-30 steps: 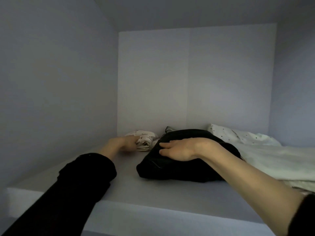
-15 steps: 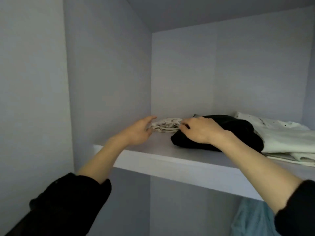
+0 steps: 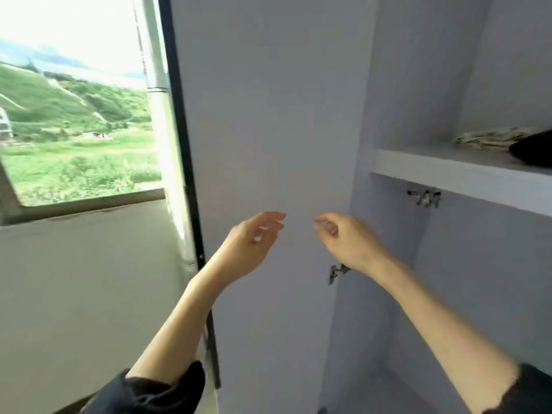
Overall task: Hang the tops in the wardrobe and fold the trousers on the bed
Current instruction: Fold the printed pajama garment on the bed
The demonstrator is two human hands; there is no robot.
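Both hands hang in the air in front of the open wardrobe door (image 3: pixel 268 130), holding nothing. My left hand (image 3: pixel 254 237) has relaxed, slightly bent fingers. My right hand (image 3: pixel 343 237) has loosely curled fingers with the thumb near the forefinger, and nothing between them. On the wardrobe shelf (image 3: pixel 454 171) at the upper right lie a folded patterned white garment (image 3: pixel 490 138) and a folded black garment (image 3: pixel 534 149), which the frame edge cuts off. Both hands are well below and left of that shelf.
A window (image 3: pixel 77 100) with green hills outside fills the upper left, above a pale wall (image 3: pixel 89 279). Metal hinges (image 3: pixel 337 271) sit on the wardrobe's side panel, and a metal bracket (image 3: pixel 425 198) hangs under the shelf. The compartment below the shelf shows no clothes.
Both hands left the folded garments on the shelf and dropped down and to the left. My view swung left, bringing the wardrobe door and window into sight.
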